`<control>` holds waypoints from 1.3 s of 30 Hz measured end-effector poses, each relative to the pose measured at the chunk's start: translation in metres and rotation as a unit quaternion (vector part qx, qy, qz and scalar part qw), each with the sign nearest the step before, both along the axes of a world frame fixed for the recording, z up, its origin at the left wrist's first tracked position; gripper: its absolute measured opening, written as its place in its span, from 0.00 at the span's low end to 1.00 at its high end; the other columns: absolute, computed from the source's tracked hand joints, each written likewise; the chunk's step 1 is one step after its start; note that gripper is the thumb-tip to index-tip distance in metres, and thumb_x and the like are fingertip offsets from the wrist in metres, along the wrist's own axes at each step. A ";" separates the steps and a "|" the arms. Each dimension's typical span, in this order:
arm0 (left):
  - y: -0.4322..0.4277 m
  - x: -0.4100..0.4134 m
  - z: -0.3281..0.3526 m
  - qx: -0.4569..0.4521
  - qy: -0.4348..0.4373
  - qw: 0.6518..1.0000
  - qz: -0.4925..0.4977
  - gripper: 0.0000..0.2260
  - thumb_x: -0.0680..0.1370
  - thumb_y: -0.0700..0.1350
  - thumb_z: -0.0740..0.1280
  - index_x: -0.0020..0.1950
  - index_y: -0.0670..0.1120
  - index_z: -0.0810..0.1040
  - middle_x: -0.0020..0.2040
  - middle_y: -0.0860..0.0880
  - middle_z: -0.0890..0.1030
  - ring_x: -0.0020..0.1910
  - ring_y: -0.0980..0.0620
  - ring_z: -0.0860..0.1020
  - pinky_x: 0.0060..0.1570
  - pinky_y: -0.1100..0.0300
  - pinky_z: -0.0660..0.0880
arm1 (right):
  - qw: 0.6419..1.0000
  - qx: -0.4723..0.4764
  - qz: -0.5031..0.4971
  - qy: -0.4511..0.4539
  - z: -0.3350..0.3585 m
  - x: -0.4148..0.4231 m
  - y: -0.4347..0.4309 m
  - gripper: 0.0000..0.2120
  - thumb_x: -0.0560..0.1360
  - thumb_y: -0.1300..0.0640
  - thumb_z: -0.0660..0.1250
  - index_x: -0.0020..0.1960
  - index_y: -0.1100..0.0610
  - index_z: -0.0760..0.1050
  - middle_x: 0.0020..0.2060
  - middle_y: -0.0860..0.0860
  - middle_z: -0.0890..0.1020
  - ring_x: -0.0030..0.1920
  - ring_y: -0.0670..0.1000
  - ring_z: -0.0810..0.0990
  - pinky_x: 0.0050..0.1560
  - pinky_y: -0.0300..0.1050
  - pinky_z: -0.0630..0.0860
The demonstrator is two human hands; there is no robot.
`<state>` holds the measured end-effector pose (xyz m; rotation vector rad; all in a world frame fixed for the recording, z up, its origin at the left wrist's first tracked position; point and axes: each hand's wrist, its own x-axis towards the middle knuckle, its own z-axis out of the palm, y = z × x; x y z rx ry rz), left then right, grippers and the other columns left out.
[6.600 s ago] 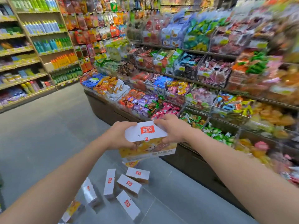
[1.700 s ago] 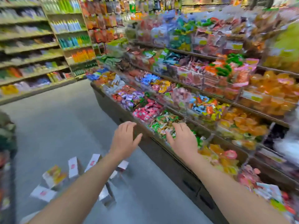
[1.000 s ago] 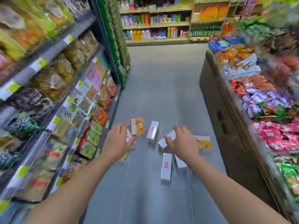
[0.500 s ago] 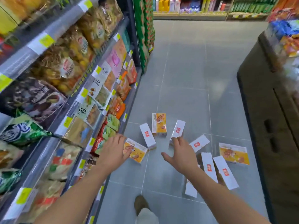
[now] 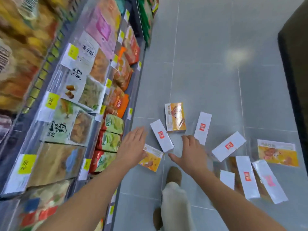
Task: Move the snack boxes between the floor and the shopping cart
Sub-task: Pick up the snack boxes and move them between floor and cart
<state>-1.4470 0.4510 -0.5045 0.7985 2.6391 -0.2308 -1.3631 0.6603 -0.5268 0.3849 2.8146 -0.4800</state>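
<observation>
Nine or so snack boxes lie scattered on the grey tiled floor (image 5: 208, 64) in the lower middle and lower right of the frame. A yellow box (image 5: 175, 116) lies face up, its long axis running up the frame. Left of it a white box (image 5: 161, 135) slants from upper left to lower right; to its right another white box (image 5: 202, 128) stands nearly straight up the frame, tipped slightly right. Further right a white box (image 5: 228, 146) slants up to the right, and a yellow one (image 5: 277, 152) lies with its long axis across the frame. At lower right two long white boxes (image 5: 247, 176) lie side by side, pointing up and a little left.

The left hand (image 5: 133, 147) is open, fingers spread flat, over a corner of a yellow box (image 5: 151, 160). The right hand (image 5: 190, 152) is also open and spread, empty, just below the white boxes.

Shelves (image 5: 70, 90) on the left hold bagged snacks behind yellow price tags.
</observation>
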 end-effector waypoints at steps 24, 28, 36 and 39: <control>0.073 -0.145 -0.395 -0.158 -0.014 0.956 -0.249 0.39 0.78 0.43 0.64 0.76 0.45 0.37 0.78 0.44 0.40 0.76 0.41 0.39 0.73 0.44 0.41 | 0.984 -0.037 -0.103 -0.141 -0.399 -0.109 -0.035 0.56 0.56 0.24 0.67 0.70 0.55 0.50 0.66 0.55 0.66 0.66 0.57 0.66 0.62 0.53 0.68; 0.080 -0.163 -0.429 -0.161 0.014 0.934 -0.319 0.39 0.77 0.46 0.67 0.76 0.45 0.42 0.78 0.43 0.47 0.76 0.39 0.45 0.73 0.41 0.44 | 0.983 -0.075 -0.085 -0.142 -0.429 -0.119 -0.040 0.56 0.56 0.28 0.71 0.70 0.52 0.46 0.65 0.54 0.65 0.64 0.57 0.68 0.59 0.55 0.70; 0.074 -0.175 -0.411 -0.133 -0.024 0.929 -0.346 0.30 0.71 0.55 0.69 0.68 0.46 0.62 0.65 0.45 0.69 0.67 0.44 0.65 0.70 0.40 0.51 | 0.983 -0.102 -0.057 -0.145 -0.409 -0.125 -0.042 0.51 0.59 0.38 0.75 0.70 0.52 0.49 0.60 0.54 0.69 0.58 0.58 0.70 0.58 0.56 0.68; 0.076 -0.174 -0.366 -0.109 -0.040 0.936 -0.333 0.33 0.69 0.59 0.69 0.68 0.47 0.62 0.64 0.46 0.70 0.66 0.44 0.66 0.70 0.39 0.51 | 0.984 -0.106 -0.043 -0.134 -0.365 -0.122 -0.030 0.53 0.58 0.38 0.76 0.71 0.51 0.48 0.62 0.54 0.69 0.60 0.58 0.70 0.60 0.57 0.67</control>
